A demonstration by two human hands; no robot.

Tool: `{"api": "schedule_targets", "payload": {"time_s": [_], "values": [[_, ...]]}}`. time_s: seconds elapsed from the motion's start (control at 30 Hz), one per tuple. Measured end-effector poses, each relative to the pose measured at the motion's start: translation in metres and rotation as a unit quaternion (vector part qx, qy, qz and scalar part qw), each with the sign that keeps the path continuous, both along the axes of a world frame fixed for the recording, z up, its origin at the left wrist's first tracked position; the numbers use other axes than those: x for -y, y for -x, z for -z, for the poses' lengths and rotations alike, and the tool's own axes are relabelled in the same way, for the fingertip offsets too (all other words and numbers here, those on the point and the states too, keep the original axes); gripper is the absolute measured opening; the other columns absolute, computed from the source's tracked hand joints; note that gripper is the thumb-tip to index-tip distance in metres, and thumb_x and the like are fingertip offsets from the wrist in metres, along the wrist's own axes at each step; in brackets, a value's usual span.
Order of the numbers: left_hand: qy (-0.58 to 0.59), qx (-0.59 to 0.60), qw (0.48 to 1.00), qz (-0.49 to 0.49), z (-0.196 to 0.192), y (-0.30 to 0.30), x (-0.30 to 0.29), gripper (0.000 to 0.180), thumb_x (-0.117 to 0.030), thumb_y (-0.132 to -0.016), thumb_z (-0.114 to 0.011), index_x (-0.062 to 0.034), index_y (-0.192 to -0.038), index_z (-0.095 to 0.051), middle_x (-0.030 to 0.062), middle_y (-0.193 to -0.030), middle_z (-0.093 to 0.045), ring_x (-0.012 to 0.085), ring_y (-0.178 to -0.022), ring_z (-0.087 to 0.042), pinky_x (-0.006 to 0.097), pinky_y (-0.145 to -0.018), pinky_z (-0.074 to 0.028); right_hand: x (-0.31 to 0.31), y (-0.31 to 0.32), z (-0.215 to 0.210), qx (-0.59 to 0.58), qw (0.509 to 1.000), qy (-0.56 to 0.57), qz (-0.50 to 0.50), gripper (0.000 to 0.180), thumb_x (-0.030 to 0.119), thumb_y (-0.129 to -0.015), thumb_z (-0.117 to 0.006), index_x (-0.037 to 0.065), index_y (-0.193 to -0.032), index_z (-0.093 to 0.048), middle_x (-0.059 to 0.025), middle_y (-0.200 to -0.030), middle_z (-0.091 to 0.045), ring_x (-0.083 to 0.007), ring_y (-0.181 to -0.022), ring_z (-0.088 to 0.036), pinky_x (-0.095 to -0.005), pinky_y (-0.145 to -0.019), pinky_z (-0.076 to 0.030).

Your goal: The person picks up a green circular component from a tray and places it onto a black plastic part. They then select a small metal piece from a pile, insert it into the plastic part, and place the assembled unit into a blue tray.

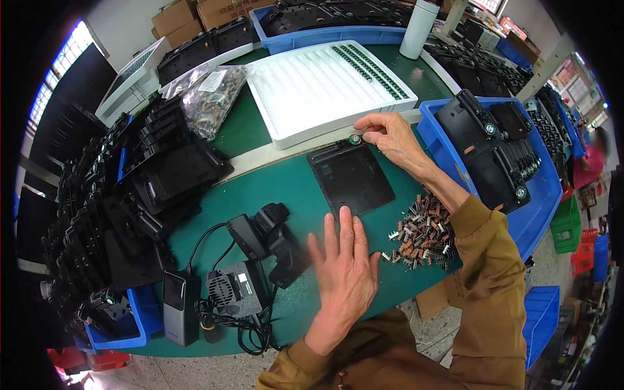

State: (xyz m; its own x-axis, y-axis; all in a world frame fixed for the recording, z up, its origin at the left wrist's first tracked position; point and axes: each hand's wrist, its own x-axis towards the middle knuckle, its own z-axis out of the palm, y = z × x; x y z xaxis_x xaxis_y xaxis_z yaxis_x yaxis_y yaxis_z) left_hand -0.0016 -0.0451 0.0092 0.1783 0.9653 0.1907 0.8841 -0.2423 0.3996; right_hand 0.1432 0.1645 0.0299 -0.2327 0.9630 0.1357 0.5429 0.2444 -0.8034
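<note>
Two bare hands are over a green table (pixel 273 188), and I describe from the left side to the right. At the far left many black plastic parts (pixel 130 195) lie in a big pile, some of them in a blue bin (pixel 140 318) at the table edge. Behind them is a clear bag of small parts (pixel 208 97). Near the front edge stand a dark flat box (pixel 180 305), a small grey device with a fan grille (pixel 234 289) and a black tool holder (pixel 270 240), with black cables around them.

The left hand (pixel 344 273) lies flat on the table with open, spread fingers and holds nothing; its fingertips are touching the near edge of a black square plate (pixel 351 179). This plate lies flat in the middle of the table, just in front of a white tray (pixel 312 91). The right hand (pixel 390 136) is at the far right corner of the plate, fingers bent, pinching a small round green part (pixel 354 139) there. Between the two arms is a heap of small brown and grey pieces (pixel 426 237). At the right a blue crate (pixel 539 195) holds more black parts.
</note>
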Motion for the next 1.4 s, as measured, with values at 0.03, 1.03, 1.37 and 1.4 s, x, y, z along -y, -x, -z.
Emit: {"api": "schedule_targets", "payload": {"time_s": [0.03, 1.03, 1.37, 1.4], "values": [[0.002, -0.002, 1.0, 0.0, 0.0, 0.0, 0.0, 0.068, -0.026, -0.086, -0.066, 0.0056, -0.14, -0.04, 0.0198, -0.155, -0.027, 0.0417, -0.142, -0.026, 0.062, -0.111, -0.018, 0.001, 0.001, 0.001, -0.01, 1.0, 0.002, -0.005, 0.026, 0.007, -0.079, -0.065, 0.001, -0.103, -0.072, -0.0152, -0.09, -0.072, -0.023, -0.086, -0.068, -0.0322, -0.08, -0.052], [-0.034, -0.011, 0.999, -0.002, 0.006, 0.0, 0.001, 0.067, -0.026, -0.086, -0.066, 0.0052, -0.14, -0.04, 0.0197, -0.154, -0.03, 0.041, -0.14, -0.029, 0.061, -0.11, -0.02, 0.071, -0.03, -0.052, 0.096, 0.991, 0.067, -0.059, 0.026, 0.012, -0.074, -0.069, -0.002, -0.096, -0.071, -0.0137, -0.081, -0.071, -0.0238, -0.076, -0.069, -0.0329, -0.071, -0.053], [-0.047, -0.025, 0.999, -0.001, 0.004, -0.001, 0.002, 0.066, -0.024, -0.086, -0.066, 0.0057, -0.139, -0.042, 0.0201, -0.153, -0.033, 0.0409, -0.139, -0.031, 0.061, -0.11, -0.022, 0.133, -0.039, -0.03, 0.202, 0.963, 0.008, -0.176, 0.019, 0.003, -0.072, -0.072, 0.003, -0.09, -0.072, -0.0118, -0.087, -0.065, -0.0294, -0.089, -0.062, -0.0394, -0.079, -0.049], [-0.046, -0.026, 0.999, 0.0, 0.004, -0.002, 0.002, 0.066, -0.024, -0.086, -0.066, 0.0057, -0.139, -0.042, 0.0201, -0.153, -0.033, 0.0409, -0.139, -0.031, 0.061, -0.11, -0.022, 0.133, -0.039, -0.028, 0.202, 0.962, -0.011, -0.184, 0.018, 0.003, -0.07, -0.071, 0.003, -0.089, -0.072, -0.0132, -0.087, -0.065, -0.0309, -0.092, -0.062, -0.0409, -0.081, -0.05]]}}
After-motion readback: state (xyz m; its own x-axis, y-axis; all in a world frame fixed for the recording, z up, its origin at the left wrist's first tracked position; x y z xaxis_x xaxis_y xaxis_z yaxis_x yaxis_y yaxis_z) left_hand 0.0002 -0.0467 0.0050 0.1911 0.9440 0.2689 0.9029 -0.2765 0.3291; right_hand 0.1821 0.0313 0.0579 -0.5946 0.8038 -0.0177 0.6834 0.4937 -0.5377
